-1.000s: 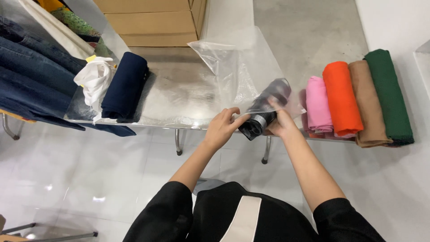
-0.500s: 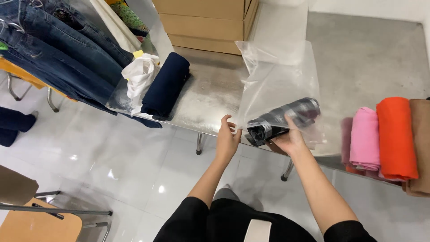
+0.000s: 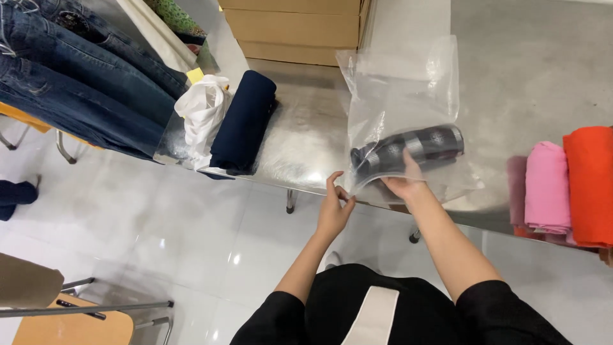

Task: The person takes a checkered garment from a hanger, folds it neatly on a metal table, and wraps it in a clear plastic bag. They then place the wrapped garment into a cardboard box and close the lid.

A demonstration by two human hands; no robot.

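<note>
Both hands are being held at the near edge of the bench (image 3: 300,147). The left hand (image 3: 333,207) is being kept at the mouth of the clear plastic bag (image 3: 399,89), its fingers curled and pinched lightly on the bag's near-left corner. The right hand (image 3: 402,182) is being pressed against the near side of the rolled grey checked cloth (image 3: 408,152) — whether it is gripping the roll or only the plastic over it cannot be told.

The roll is being seen through the plastic, lying crosswise in the near end of the bag, which is being spread flat on the bench away from the person.

To the left, a rolled navy cloth (image 3: 242,124) is being kept just beside a crumpled white plastic bag (image 3: 203,115), with blue jeans (image 3: 76,83) hanging over the bench's left end. To the right, well apart from the bag, a pink roll (image 3: 546,185) and an orange roll (image 3: 589,182) are lying side by side, touching. Farther off, cardboard boxes (image 3: 294,29) are being stacked at the bench's far side.
</note>
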